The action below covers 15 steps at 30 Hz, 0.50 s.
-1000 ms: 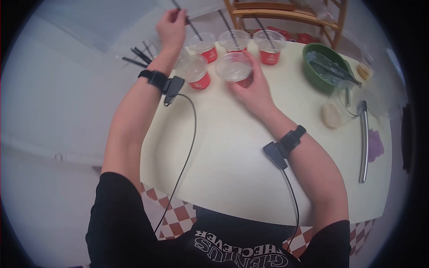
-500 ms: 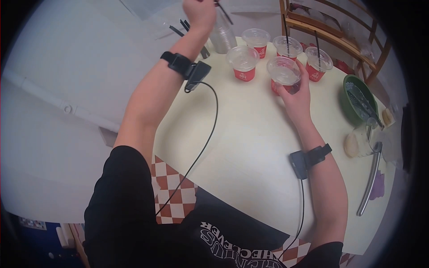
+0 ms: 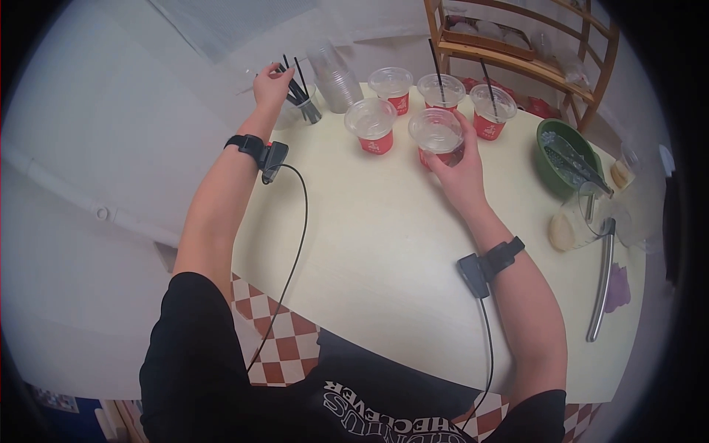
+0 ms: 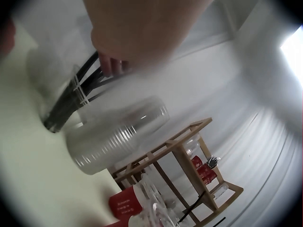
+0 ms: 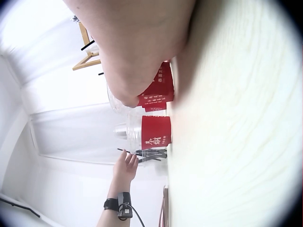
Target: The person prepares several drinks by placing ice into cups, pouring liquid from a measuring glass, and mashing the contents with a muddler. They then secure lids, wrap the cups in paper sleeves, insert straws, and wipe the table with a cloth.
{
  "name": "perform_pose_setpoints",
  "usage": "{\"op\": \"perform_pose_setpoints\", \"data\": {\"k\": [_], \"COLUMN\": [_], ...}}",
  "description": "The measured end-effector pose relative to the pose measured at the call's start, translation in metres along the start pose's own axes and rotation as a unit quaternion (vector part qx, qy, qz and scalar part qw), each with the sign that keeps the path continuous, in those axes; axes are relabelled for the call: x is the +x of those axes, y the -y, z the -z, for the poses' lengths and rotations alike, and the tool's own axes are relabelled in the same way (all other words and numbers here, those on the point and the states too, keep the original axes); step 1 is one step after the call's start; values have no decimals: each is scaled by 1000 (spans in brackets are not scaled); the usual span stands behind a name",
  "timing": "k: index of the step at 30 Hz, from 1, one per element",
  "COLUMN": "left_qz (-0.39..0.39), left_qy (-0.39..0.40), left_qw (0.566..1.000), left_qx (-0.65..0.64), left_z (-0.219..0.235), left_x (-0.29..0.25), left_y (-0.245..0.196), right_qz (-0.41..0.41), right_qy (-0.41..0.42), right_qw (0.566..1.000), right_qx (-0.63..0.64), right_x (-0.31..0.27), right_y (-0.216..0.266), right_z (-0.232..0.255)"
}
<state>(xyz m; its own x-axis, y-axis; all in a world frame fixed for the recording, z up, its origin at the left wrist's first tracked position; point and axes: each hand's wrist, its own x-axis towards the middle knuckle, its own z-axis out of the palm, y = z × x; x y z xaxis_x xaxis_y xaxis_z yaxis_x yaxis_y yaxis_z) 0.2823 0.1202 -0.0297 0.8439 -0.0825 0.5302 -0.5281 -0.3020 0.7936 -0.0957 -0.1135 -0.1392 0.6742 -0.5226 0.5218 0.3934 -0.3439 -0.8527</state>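
Closest up, a red-sleeved cup (image 3: 428,133) is gripped by the right hand (image 3: 464,173), upright on the table (image 3: 354,244), with the thumb wrapped on one side and the fingers (image 3: 467,131) on the other, so it's held right between them. Over to the right, a green bowl (image 3: 544,166) is partly filled with something clear, and a long tool (image 3: 580,166) is laid across it. Five red-sleeved cups can be counted: the gripped one, one more (image 3: 371,125) set just left of it, and three (image 3: 391,85) lined up behind. Two of those back ones are fitted with a single black straw (image 3: 488,80) each; what else is inside can't be made out. Further left, a bunch of straws (image 3: 298,92) is kept in a clear holder (image 3: 312,102), too tangled to be counted. Their tops are met by the bent fingers of the left hand (image 3: 272,90), though whether one is pinched can't be told. Beside the holder, clear cups (image 3: 334,77) are stacked, and at the very back a wooden shelf (image 3: 484,46) is loaded with stuff
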Motion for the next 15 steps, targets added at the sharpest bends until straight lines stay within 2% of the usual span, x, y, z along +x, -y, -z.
{"op": "perform_pose_setpoints", "data": {"k": [1,2,3,5,6,8,9,12,13,15], "left_qz": [11,3,0,-104,-104,-97,-93,-55,-54,-39], "left_qy": [-12,-40,-34,-79,-72,56,67,246,250,340], "left_qw": [998,996,997,991,992,986,985,961,960,938], "left_qx": [65,76,73,-1,-5,-124,-132,-110,-116,-48], "left_z": [-7,-11,-14,-24,-29,-42,-50,-78,-91,-114], "left_x": [2,-7,-16,-27,-34,-55,-65,-91,-98,-112], "left_y": [6,-9,-25,-44,-55,-89,-103,-144,-153,-166], "right_qz": [0,0,0,-3,-5,-26,-42,-26,-9,-14], "right_qy": [-5,-3,-2,-5,-3,-4,1,-11,-13,-12], "right_qw": [1000,1000,1000,1000,1000,1000,999,1000,1000,1000], "right_qx": [-3,-14,-25,-21,-14,0,17,5,-11,-5], "right_x": [0,-1,-1,-1,-1,0,-2,-3,-2,-2], "right_y": [2,3,5,4,3,4,5,5,2,3], "right_z": [1,1,1,1,0,-1,0,0,-1,0]}}
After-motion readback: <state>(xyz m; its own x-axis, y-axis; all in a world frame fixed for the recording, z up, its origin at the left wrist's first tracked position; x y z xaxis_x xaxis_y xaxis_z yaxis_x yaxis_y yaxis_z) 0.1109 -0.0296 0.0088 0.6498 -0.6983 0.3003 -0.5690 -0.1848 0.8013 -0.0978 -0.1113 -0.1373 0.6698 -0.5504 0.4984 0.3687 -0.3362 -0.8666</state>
